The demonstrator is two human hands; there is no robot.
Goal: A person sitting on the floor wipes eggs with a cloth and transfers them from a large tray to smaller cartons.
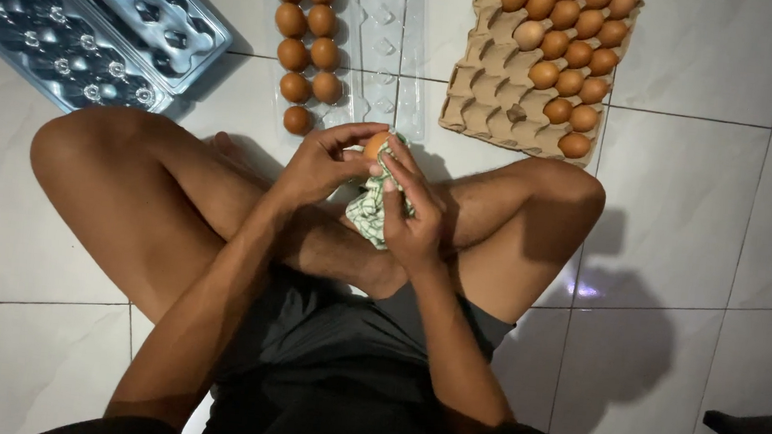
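We sit cross-legged on a white tiled floor [706, 229]. Ahead lie two empty dark plastic egg trays [85, 13], side by side at far left. At right, a cardboard egg tray [488, 90] holds about sixteen brown eggs, its near cells empty. Between them, a clear plastic carton [388, 47] holds seven brown eggs. Our left hand [320, 164] and right hand [414, 215] close together around one brown egg [375, 144], the right also gripping a green checked cloth [368, 211] against it.
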